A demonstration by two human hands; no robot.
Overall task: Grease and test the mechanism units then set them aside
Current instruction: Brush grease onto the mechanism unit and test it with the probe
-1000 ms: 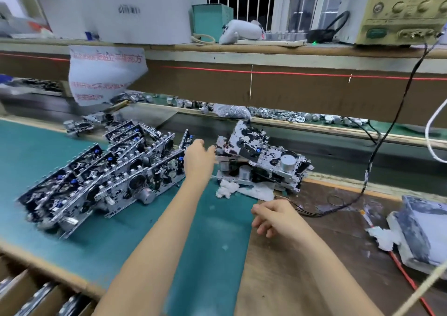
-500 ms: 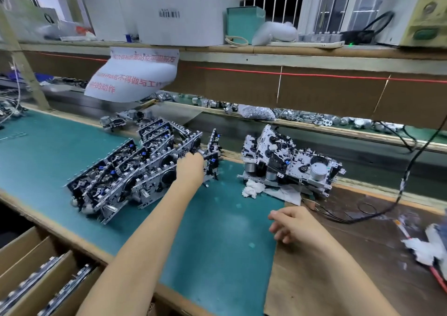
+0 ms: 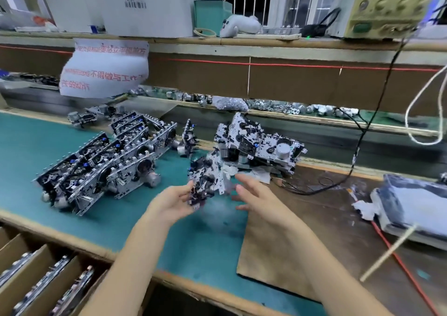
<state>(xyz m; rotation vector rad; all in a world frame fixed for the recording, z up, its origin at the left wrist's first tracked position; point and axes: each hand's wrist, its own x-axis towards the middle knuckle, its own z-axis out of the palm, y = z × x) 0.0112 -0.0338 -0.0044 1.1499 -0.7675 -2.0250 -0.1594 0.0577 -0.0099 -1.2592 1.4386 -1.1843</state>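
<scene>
Green matting (image 3: 48, 146) covers the left part of the bench; above it the left hand (image 3: 174, 202) pinches one mechanism unit (image 3: 208, 178) by its lower end, held roughly upright and clear of the mat (blur hides the finer detail); the right hand (image 3: 256, 199) hovers just beside it, fingers spread, holding nothing; rows of leaning units (image 3: 104, 165) lie to the left; a piled stack (image 3: 258, 144) sits behind.
</scene>
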